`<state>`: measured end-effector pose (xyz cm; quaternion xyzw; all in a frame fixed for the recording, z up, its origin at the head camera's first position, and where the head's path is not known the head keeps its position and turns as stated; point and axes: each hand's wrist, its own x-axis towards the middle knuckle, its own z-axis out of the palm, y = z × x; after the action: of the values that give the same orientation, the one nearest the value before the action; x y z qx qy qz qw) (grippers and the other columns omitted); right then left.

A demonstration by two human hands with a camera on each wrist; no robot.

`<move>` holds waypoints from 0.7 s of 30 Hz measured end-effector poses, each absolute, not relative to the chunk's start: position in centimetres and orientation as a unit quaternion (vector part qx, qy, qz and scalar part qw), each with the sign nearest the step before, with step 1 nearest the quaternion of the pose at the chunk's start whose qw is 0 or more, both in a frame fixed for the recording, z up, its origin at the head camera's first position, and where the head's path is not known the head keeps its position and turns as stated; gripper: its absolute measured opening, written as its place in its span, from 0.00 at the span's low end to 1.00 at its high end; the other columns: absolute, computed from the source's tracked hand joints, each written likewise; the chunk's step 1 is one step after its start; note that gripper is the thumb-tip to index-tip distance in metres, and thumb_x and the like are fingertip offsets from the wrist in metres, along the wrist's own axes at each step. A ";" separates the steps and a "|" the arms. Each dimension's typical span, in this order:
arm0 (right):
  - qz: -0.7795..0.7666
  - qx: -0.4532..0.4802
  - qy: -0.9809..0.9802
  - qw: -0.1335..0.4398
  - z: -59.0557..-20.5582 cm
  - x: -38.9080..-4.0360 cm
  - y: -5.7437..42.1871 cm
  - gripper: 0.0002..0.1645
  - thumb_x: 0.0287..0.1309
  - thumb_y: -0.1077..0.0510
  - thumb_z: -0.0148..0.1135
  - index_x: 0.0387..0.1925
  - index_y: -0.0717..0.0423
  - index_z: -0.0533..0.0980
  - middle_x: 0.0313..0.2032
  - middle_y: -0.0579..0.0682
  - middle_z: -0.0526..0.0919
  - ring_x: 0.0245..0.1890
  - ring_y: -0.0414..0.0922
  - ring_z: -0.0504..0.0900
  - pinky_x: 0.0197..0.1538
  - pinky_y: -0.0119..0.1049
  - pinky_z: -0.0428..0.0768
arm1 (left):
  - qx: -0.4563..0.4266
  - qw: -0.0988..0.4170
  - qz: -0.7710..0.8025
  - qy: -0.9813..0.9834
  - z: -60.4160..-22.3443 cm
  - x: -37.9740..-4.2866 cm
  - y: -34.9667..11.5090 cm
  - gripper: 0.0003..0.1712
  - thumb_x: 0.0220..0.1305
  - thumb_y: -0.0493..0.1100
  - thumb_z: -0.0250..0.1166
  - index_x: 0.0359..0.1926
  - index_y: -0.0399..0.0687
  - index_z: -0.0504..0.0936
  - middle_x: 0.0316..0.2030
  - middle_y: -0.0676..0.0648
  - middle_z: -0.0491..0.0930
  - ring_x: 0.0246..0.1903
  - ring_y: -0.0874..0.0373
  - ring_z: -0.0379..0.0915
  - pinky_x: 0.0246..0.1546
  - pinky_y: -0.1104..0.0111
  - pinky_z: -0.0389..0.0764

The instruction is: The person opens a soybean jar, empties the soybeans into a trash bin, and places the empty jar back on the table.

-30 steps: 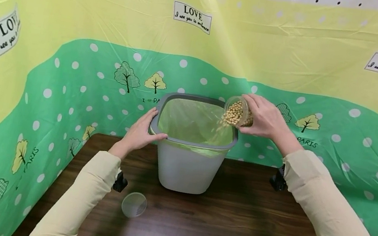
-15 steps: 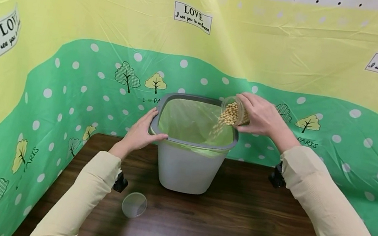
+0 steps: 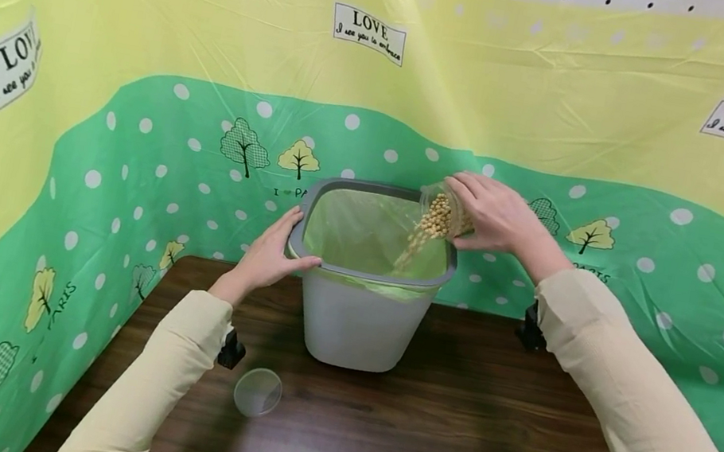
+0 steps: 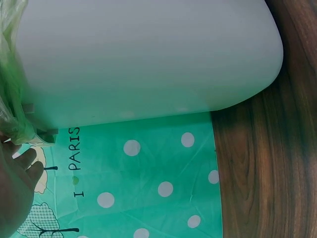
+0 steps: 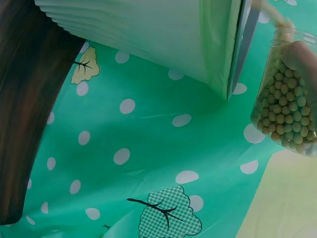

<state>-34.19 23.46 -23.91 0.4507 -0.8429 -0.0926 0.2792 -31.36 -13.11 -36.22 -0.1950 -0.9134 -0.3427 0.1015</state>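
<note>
My right hand (image 3: 498,216) grips a clear jar (image 3: 461,215) of soybeans (image 3: 438,218), tilted mouth-down over the right side of a trash can (image 3: 359,322). A stream of beans falls from its mouth into the can. Many beans still fill the jar (image 5: 282,104) in the right wrist view, where the thumb presses its side. The can is pale grey with a dark grey rim (image 3: 368,188) and a green liner bag (image 3: 362,226). At its left front corner my left hand (image 3: 270,254) holds the rim, thumb over the front edge and fingers along the left side.
A round clear lid (image 3: 257,393) lies on the dark wooden table (image 3: 411,445), in front and left of the can. Close behind the can hangs a green and yellow printed curtain (image 3: 260,143), which also runs along the left side.
The right hand has moved slightly left with the jar and tipped it further. The bean stream has grown denser and shifted left. The left hand and trash can have stayed put.
</note>
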 end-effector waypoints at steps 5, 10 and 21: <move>-0.097 0.454 -0.842 0.276 -23.7 -34.3 23.2 0.57 0.26 0.44 0.75 0.58 0.68 0.63 0.54 0.65 0.69 0.54 0.60 0.68 0.55 0.53 0.68 | -0.196 0.099 -0.343 -0.913 -36.1 -31.3 -13.1 0.54 0.50 0.69 0.59 0.70 0.48 0.49 0.70 0.50 0.44 0.67 0.51 0.43 0.61 0.51 0.55; -0.102 0.458 -0.840 0.272 -23.4 -34.4 22.9 0.57 0.26 0.44 0.74 0.59 0.68 0.62 0.54 0.65 0.69 0.54 0.60 0.68 0.56 0.53 0.68 | -0.195 0.096 -0.343 -0.914 -36.1 -31.3 -13.1 0.54 0.50 0.70 0.58 0.70 0.49 0.49 0.70 0.51 0.43 0.68 0.51 0.43 0.61 0.51 0.55; -0.125 0.460 -0.839 0.262 -22.7 -34.4 22.5 0.58 0.26 0.45 0.76 0.59 0.68 0.62 0.55 0.66 0.69 0.56 0.61 0.67 0.56 0.54 0.67 | -0.195 0.092 -0.342 -0.914 -36.1 -31.3 -13.2 0.54 0.51 0.69 0.58 0.70 0.49 0.48 0.70 0.50 0.43 0.68 0.52 0.42 0.61 0.51 0.55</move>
<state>-34.45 22.46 -22.74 0.4596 -0.8394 -0.1246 0.2621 -31.29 -13.16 -36.08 -0.1952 -0.9145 -0.3424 0.0915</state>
